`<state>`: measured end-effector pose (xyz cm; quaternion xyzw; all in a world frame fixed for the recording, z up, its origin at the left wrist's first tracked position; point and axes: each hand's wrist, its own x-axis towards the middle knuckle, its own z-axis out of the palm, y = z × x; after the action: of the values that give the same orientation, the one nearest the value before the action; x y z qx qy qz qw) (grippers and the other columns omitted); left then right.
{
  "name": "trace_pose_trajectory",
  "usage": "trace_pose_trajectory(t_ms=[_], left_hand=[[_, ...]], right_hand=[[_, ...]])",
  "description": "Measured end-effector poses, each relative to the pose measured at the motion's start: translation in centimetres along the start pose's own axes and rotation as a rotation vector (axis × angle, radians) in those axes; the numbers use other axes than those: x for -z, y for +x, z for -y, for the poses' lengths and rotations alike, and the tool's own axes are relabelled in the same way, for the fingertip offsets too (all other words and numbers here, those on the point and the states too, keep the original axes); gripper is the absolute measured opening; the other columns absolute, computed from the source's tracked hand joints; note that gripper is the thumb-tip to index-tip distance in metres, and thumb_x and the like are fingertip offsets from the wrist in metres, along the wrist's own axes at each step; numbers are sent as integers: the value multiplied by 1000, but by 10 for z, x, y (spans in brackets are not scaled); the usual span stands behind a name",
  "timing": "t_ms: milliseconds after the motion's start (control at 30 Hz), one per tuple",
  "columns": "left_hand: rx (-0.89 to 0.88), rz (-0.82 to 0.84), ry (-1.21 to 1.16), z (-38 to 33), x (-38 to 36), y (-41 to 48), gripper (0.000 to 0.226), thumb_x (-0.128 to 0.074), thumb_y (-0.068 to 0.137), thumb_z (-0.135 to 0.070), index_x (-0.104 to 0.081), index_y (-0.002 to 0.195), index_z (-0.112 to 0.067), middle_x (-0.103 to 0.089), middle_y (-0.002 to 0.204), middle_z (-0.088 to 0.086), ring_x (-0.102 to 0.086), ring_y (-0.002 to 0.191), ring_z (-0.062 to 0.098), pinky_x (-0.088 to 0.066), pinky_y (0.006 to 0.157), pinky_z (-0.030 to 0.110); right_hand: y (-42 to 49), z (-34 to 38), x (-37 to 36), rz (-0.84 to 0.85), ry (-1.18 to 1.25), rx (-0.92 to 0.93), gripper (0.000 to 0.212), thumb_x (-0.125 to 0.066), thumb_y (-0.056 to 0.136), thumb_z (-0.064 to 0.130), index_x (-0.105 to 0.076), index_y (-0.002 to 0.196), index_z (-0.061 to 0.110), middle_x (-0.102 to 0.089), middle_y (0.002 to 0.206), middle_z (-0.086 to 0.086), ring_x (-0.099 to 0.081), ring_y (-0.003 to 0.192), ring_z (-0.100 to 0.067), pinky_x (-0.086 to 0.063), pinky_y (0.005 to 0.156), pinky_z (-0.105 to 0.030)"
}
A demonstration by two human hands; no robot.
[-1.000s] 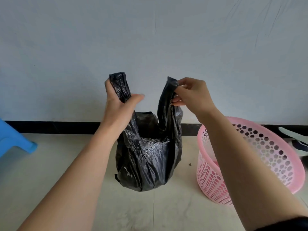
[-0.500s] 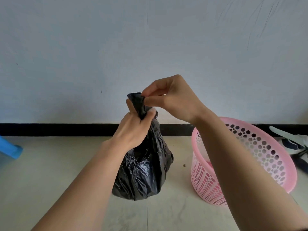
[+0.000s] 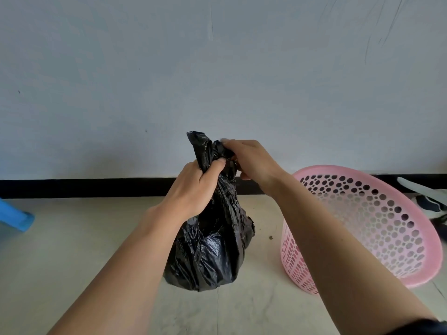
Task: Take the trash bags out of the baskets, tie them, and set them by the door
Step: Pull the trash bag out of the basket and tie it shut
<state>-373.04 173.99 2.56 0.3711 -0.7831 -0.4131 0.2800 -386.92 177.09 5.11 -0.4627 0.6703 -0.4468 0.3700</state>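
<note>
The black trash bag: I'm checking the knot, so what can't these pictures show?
- Head view: knot on the black trash bag hidden by left hand and right hand.
- Contents: opaque plastic.
- Pink basket floor: hidden by right forearm.
- Door: out of frame.

Just one view, head-mounted, looking forward and slightly down (wide-angle, edges bowed). Close on both forearms reaching away from the lens; far wall (image 3: 217, 68) square ahead, floor (image 3: 72, 262) below, pink basket (image 3: 377, 226) near right.
</note>
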Motion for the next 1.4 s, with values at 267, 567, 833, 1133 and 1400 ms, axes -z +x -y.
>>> trace_pose_trajectory(t_ms=[267,567,833,1133,1400], left_hand=[[88,-3,-302,1,8,4,37,-29,101,-46,-50,129,-38,-62,113,-12,-56,70,21,-51,56,33],[301,-99,-695,17,13,5,37,-35,102,-39,-61,123,-25,-73,96,18,-67,58,23,-56,56,27],[265,-17,-583,20,18,5,49,-76,66,-9,-68,113,-22,-74,98,4,-71,90,12,-52,76,23],[219,-13,-179,11,25,7,47,-70,70,6,-70,101,-29,-70,95,-1,-67,86,11,-50,75,20],[153,33,74,5,25,9,52,-66,67,5,-69,102,-33,-68,79,-9,-64,76,11,-49,72,26]], right_hand=[[9,-12,3,-215,103,87,35,-50,98,27,-50,66,15,-37,56,-2,-30,48,-13,-27,52,-26],[8,-15,30,-22,235,99,44,-60,91,13,-58,47,15,-45,49,-4,-39,46,-18,-29,49,-27],[1,-41,5,467,-247,-91,23,-62,88,8,-67,66,3,-65,54,-2,-56,47,-13,-40,53,-26],[18,-57,-6,118,-308,110,59,-87,65,23,-54,114,16,-58,99,-3,-54,88,-16,-45,76,-31],[19,-73,-26,189,10,144,15,-79,68,1,-65,73,5,-56,66,-2,-51,65,-14,-37,67,-28]])
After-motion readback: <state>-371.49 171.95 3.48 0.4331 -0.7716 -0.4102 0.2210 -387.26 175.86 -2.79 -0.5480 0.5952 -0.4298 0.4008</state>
